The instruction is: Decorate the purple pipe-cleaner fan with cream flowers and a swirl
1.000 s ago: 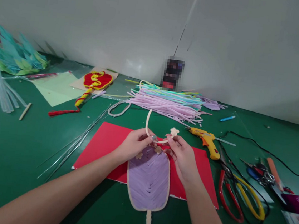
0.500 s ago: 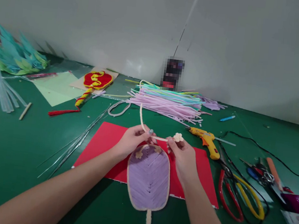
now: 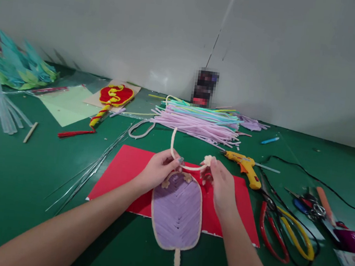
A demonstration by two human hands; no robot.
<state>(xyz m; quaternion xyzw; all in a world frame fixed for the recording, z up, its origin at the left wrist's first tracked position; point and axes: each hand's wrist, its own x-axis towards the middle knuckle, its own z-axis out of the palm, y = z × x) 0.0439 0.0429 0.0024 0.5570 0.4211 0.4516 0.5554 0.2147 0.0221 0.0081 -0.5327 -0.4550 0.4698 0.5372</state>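
Note:
A cream pipe cleaner (image 3: pixel 189 167) curves between my two hands, its free end rising toward the back. My left hand (image 3: pixel 164 165) pinches it near the middle. At its other end is a small cream flower (image 3: pixel 207 160), held in the fingertips of my right hand (image 3: pixel 221 180). Just below my hands lies a purple fan (image 3: pixel 176 212) with a cream edge and a twisted cream handle (image 3: pixel 176 265). Two small cream flowers sit along its top edge, partly covered by my left hand. Under the fan's upper part is a red sheet (image 3: pixel 121 178).
Behind my hands lies a pile of pastel pipe cleaners (image 3: pixel 194 122). A yellow glue gun (image 3: pixel 247 168), pliers (image 3: pixel 284 230) and scissors (image 3: pixel 351 240) are on the right. Thin wires (image 3: pixel 93 168), glue sticks (image 3: pixel 3 109) and a red-and-yellow fan (image 3: pixel 116 95) lie on the left.
The pipe cleaner between my hands has gone from nearly straight to a sagging curve. My right hand has turned, and the flower has shifted slightly left, into its fingertips.

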